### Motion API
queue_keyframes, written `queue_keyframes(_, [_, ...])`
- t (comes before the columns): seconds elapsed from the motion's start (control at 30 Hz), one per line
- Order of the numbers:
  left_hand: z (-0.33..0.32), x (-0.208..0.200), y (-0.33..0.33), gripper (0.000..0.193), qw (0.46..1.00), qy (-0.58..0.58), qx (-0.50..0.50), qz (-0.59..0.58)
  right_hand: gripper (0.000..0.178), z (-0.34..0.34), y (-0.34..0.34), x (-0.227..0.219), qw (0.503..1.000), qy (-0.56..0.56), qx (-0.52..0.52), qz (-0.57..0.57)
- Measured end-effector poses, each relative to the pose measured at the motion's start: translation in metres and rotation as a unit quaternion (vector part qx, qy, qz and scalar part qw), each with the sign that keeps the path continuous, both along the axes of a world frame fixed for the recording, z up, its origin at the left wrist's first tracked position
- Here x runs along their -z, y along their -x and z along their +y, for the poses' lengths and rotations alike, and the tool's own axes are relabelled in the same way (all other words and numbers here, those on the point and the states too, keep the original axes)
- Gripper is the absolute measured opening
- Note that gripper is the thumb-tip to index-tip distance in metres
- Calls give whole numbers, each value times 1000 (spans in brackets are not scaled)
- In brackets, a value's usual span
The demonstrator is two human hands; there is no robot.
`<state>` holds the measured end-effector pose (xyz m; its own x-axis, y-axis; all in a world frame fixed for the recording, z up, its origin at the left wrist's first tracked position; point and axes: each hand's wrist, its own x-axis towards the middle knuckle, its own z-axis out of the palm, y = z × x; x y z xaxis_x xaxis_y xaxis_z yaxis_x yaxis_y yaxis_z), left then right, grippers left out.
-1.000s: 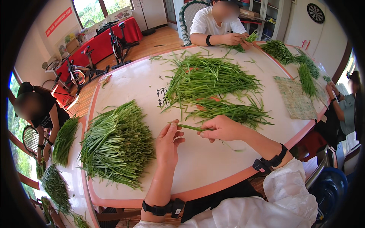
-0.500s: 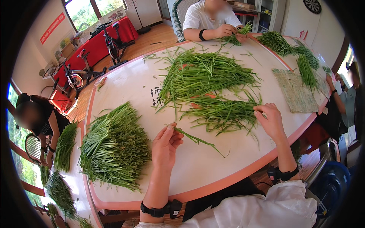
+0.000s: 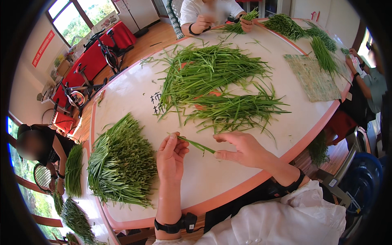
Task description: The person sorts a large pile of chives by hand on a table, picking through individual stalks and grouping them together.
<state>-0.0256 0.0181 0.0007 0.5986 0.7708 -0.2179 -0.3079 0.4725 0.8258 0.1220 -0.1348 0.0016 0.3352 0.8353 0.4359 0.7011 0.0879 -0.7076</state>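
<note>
My left hand (image 3: 169, 157) pinches one end of a thin green stalk (image 3: 198, 145), which looks like a chive, between thumb and fingertips. The stalk slants down to the right over the white table (image 3: 196, 188). My right hand (image 3: 247, 151) is at its other end, thumb and forefinger parted, with the stalk's end against or just behind the thumb tip. Beyond both hands lies a loose heap of green stalks (image 3: 237, 108), and a larger loose heap (image 3: 212, 69) lies farther back. Left of my left hand is a thick, neatly lined-up pile of green stalks (image 3: 122, 163).
Across the table a person (image 3: 212, 16) holds a green bunch (image 3: 249, 15). A greenish mat (image 3: 312, 77) lies at the right, near more bundles (image 3: 324, 57). Another person (image 3: 45, 143) bends over bundles on the left table. Pink trim (image 3: 241, 192) edges my table.
My right hand has left the near heap and come left and closer, to the stalk's free end. My left hand keeps its pinch on the stalk. The view has shifted slightly.
</note>
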Motion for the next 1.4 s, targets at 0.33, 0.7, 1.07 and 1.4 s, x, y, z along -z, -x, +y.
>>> queue_keyframes(0.33, [0, -1, 4, 13, 999, -12, -30, -4, 24, -16, -18, -9, 868, 227, -166, 408])
queue_keyframes(0.7, [2, 2, 6, 14, 999, -35, -18, 15, 18, -60, -40, -2, 898, 214, -95, 373])
queue_keyframes(1.07, [-13, -2, -4, 11, 997, -43, 62, 28, 9, -62, -32, 15, 926, -142, 119, 328])
queue_keyframes(1.4, [-5, 0, 2, 14, 999, 18, 33, -22, 18, -106, -77, -4, 974, 154, 167, -15])
